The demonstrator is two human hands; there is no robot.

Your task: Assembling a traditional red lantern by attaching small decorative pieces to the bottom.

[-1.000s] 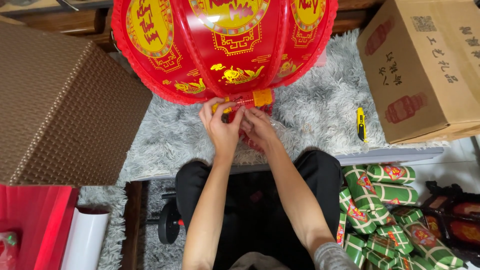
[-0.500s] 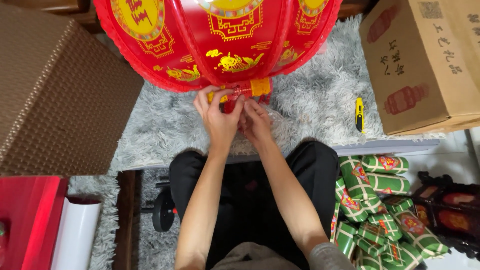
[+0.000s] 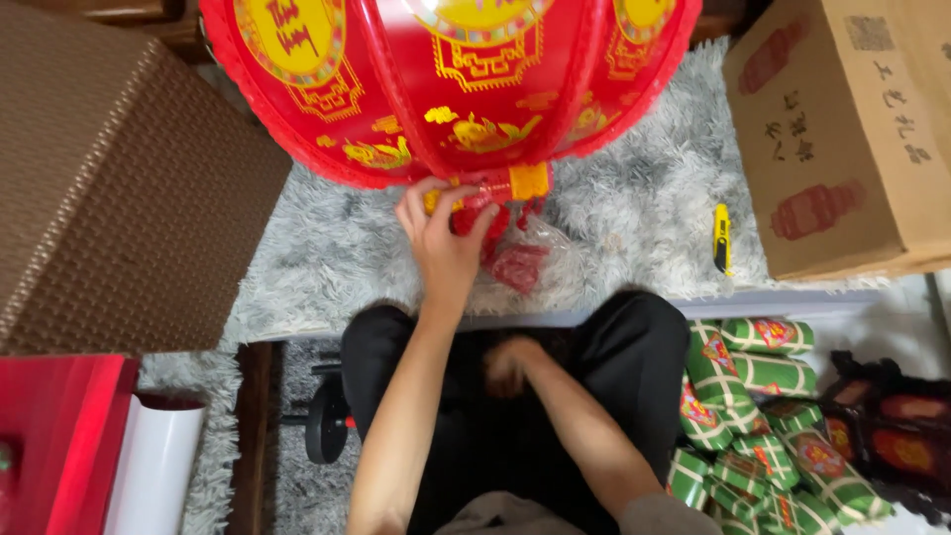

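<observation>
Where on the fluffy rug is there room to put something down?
The rug is bare between the brown woven box and the left hand. A smaller patch lies between the plastic bag and the yellow knife. Under the lantern it is crowded.

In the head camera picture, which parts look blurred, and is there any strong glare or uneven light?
In the head view the right hand, pulled back over the lap, is smeared by motion blur, while the left hand at the bottom of the big red and gold fabric lantern is fairly sharp. The light is soft and even on the shaggy grey rug. Only the glossy red box at lower left shows a bright sheen.
</observation>
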